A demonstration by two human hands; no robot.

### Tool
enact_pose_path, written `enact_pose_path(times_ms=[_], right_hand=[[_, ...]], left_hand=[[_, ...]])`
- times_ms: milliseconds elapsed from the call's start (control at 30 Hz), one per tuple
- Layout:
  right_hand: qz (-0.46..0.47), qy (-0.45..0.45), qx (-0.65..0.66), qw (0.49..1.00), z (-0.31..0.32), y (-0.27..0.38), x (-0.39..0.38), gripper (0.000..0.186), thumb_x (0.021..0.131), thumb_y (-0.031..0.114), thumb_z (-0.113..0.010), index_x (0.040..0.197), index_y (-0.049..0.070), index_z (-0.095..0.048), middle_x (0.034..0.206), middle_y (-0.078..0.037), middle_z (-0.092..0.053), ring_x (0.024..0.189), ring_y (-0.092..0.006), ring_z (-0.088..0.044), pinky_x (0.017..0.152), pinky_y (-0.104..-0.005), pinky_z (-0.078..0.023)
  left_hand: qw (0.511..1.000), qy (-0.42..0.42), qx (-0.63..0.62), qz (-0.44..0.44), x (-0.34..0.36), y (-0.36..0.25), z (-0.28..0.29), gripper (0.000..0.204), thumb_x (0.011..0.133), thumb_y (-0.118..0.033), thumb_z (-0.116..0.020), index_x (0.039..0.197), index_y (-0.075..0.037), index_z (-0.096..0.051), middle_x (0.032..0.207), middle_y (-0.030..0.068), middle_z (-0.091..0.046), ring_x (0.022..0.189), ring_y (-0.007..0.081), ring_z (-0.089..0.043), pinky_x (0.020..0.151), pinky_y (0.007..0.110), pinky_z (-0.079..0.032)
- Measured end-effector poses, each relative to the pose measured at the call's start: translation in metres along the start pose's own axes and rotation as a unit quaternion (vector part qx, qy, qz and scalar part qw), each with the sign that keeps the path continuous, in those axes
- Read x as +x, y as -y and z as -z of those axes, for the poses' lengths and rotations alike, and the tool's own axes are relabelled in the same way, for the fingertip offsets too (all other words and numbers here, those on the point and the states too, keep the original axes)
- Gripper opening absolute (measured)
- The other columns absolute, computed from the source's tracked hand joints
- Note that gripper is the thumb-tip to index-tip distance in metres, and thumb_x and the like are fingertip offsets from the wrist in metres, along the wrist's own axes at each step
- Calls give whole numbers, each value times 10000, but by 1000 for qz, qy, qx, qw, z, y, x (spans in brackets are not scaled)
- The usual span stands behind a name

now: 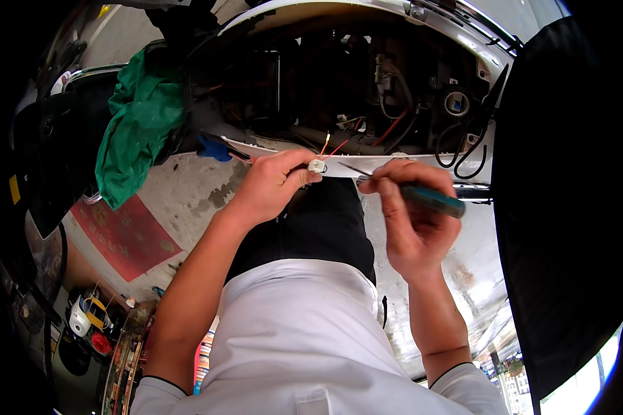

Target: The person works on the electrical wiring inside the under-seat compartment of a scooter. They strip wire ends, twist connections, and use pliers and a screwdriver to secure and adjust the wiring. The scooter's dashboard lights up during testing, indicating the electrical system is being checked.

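Between thumb and fingers, my left hand (279, 181) pinches a small white plastic wire connector (317, 166) at the front edge of an open vehicle body. Thin red and orange wires (336, 148) rise from the connector toward the dark cavity behind it. To its right, my right hand (417, 218) is closed around the teal handle of a screwdriver (432, 200). The thin metal shaft points left toward the connector, its tip a short way off and not touching. Some of the handle is hidden by my fingers and slightly blurred.
The open vehicle compartment (311, 83) holds wire bundles and a round fitting (456, 104). Green cloth (142, 124) drapes at the left, with a blue cloth (214, 148) beside it. A red mat (126, 232) lies on the floor. Black fabric (567, 207) hangs at the right.
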State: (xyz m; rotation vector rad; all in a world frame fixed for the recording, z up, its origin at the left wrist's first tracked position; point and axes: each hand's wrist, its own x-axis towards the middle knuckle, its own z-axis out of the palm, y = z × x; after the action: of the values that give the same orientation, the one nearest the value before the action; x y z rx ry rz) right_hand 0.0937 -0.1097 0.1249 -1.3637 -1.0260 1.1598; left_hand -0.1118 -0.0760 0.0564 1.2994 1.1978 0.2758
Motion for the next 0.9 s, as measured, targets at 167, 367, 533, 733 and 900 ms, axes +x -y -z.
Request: enact_pose_path(times_ms=[167, 367, 533, 733, 900], right_hand=[[-79, 69, -186, 977, -12, -5, 4, 207, 911, 14, -655, 1110, 6, -598, 837, -101, -657, 651, -179, -653, 578, -285, -519], [-255, 103, -154, 949, -23, -34, 10, 302, 883, 172, -736, 1100, 0, -617, 747, -80, -650, 619, -152, -630, 581, -302, -503], [-247, -7, 0, 969, 3, -24, 47, 293, 897, 192, -733, 1040, -44, -637, 704, -39, -635, 579, -90, -600, 533, -236, -486], [-356, 37, -29, 933, -7, -36, 42, 282, 912, 219, -722, 994, -35, -631, 705, -37, -632, 561, -93, -592, 506, -245, -486], [-366, 83, -54, 925, -33, -40, 38, 287, 917, 231, -716, 969, -34, -623, 692, -36, -623, 545, -93, -583, 485, -245, -474]], left_hand=[[998, 8, -43, 34, -2, -5, -4, 252, 922, -23, -607, 1174, -28, -584, 965, 93, -722, 896, 142, -676, 787, 285, -515], [1000, -14, 12, -5, -12, 5, -4, 276, 911, -42, -624, 1161, -39, -508, 892, 78, -712, 753, 134, -641, 678, 287, -498], [993, -24, -69, 96, -27, 38, 12, 324, 918, -42, -616, 1221, -13, -507, 870, 71, -646, 707, 127, -599, 635, 268, -499], [898, -360, -175, 183, -9, 46, 41, 357, 960, -52, -591, 1304, 4, -514, 1065, 101, -632, 865, 133, -618, 750, 251, -527], [965, -255, -59, 12, -35, 4, 6, 177, 926, -70, -652, 1096, -25, -671, 916, 73, -690, 769, 125, -641, 676, 261, -520]])
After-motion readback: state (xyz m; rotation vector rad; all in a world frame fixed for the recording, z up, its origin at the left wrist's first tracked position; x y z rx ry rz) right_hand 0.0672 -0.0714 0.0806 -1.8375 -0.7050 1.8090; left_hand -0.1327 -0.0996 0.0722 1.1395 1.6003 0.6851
